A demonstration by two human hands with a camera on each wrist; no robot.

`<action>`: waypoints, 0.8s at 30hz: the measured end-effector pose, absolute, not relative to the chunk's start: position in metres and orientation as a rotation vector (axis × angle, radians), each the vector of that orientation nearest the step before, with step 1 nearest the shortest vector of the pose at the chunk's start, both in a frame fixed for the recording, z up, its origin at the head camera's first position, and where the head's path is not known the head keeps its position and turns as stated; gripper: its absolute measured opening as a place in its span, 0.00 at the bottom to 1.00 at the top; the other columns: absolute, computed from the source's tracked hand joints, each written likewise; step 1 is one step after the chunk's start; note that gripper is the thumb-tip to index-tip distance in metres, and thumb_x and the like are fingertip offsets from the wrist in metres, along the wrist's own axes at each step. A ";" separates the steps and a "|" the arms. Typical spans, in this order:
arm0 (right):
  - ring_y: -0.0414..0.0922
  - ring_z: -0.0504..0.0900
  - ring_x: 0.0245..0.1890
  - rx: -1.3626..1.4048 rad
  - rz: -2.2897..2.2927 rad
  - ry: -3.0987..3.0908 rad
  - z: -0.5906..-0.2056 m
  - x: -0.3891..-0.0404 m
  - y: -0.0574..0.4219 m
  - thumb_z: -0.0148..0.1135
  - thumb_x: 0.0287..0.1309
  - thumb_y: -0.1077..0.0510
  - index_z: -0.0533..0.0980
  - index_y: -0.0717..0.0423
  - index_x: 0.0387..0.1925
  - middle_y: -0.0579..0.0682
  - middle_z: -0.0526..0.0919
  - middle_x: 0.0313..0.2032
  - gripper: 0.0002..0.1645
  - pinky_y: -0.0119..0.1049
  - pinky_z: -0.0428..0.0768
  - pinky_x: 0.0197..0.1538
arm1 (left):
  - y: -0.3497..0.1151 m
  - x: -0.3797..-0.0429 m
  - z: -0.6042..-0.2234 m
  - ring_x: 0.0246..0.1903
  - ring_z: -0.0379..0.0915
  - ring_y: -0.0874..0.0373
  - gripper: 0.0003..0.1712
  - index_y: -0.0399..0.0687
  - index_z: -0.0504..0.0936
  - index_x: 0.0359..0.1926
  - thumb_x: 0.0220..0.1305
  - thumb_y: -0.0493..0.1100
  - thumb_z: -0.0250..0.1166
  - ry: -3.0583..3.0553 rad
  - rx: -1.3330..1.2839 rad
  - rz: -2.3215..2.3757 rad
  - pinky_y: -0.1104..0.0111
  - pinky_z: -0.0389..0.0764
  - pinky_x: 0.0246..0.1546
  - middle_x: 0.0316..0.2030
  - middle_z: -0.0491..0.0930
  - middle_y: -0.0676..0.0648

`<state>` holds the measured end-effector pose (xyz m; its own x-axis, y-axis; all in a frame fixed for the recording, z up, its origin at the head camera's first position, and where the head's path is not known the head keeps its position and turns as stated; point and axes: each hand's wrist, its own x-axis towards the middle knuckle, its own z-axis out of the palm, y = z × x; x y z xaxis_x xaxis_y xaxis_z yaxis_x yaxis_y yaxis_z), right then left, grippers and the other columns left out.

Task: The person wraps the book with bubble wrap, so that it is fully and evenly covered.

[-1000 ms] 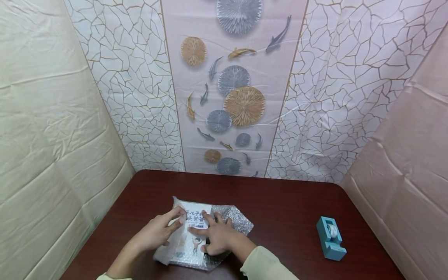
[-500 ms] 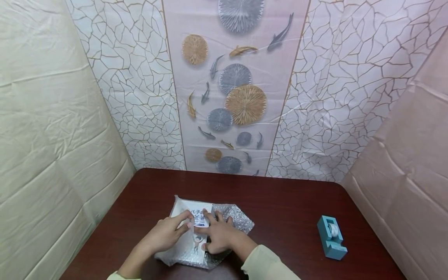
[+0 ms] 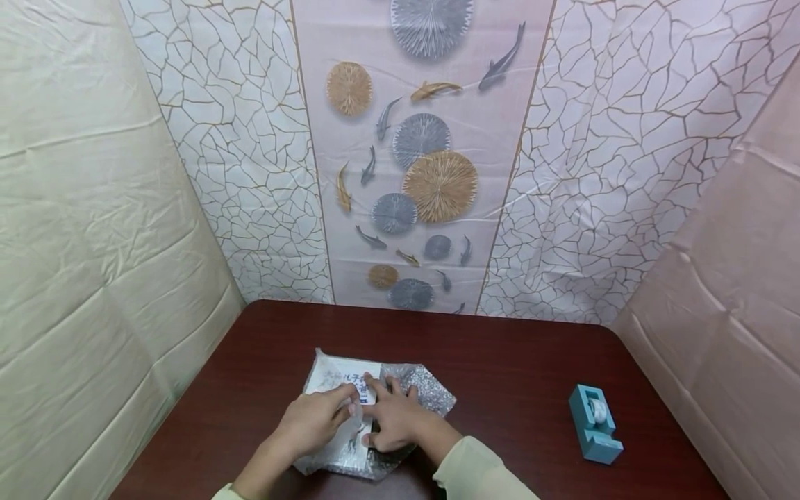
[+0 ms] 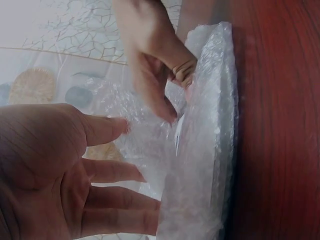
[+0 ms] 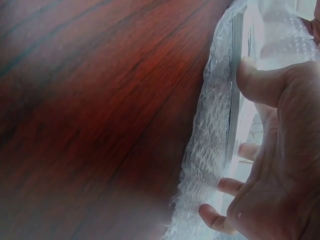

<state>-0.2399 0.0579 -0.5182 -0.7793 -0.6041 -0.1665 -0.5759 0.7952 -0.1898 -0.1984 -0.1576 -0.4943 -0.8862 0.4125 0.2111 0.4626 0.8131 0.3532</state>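
A white book with blue printed characters lies on a sheet of bubble wrap. The wrap's left part is folded over much of the cover. My left hand pinches the edge of this flap above the middle of the book. In the left wrist view, the clear flap rises past the thumb and fingers of my left hand. My right hand rests on the book's right side with fingers spread. The right wrist view has the right thumb against the book's edge, with bubble wrap beneath.
A teal tape dispenser with a roll of clear tape stands on the right of the dark red table. A patterned cloth hangs behind the table's far edge. Pale quilted panels flank both sides.
My left hand has moved rightward, drawing the bubble wrap flap further across the cover. Its fingers have closed on the flap's edge. My right hand has stayed on the book.
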 end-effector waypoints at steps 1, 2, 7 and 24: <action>0.66 0.56 0.86 -0.925 -0.188 2.767 -0.519 -0.240 0.058 0.64 0.69 0.31 0.72 0.19 0.78 0.45 0.51 0.90 0.38 0.83 0.64 0.73 | -0.156 -0.198 -0.495 0.24 0.79 0.57 0.01 0.67 0.81 0.48 0.81 0.52 0.66 -2.871 -0.686 -0.586 0.63 0.70 0.18 0.42 0.94 0.48; 0.66 0.56 0.86 -0.928 -0.188 2.766 -0.519 -0.241 0.059 0.64 0.69 0.31 0.73 0.20 0.79 0.45 0.51 0.90 0.38 0.83 0.64 0.73 | -0.154 -0.198 -0.495 0.24 0.80 0.55 0.01 0.66 0.81 0.48 0.81 0.52 0.66 -2.872 -0.678 -0.564 0.63 0.70 0.17 0.44 0.94 0.47; 0.66 0.58 0.85 -0.962 -0.206 2.786 -0.521 -0.242 0.061 0.66 0.67 0.29 0.74 0.26 0.79 0.47 0.54 0.89 0.40 0.81 0.67 0.71 | -0.145 -0.196 -0.498 0.25 0.85 0.44 0.03 0.65 0.80 0.45 0.81 0.52 0.65 -2.851 -0.646 -0.415 0.60 0.70 0.16 0.54 0.93 0.42; 0.66 0.63 0.78 -1.045 -0.342 2.783 -0.528 -0.253 0.068 0.75 0.62 0.29 0.81 0.31 0.72 0.48 0.60 0.87 0.39 0.79 0.74 0.62 | -0.124 -0.191 -0.508 0.28 0.89 0.42 0.08 0.61 0.84 0.48 0.73 0.50 0.72 -2.780 -0.535 -0.182 0.54 0.83 0.24 0.54 0.93 0.37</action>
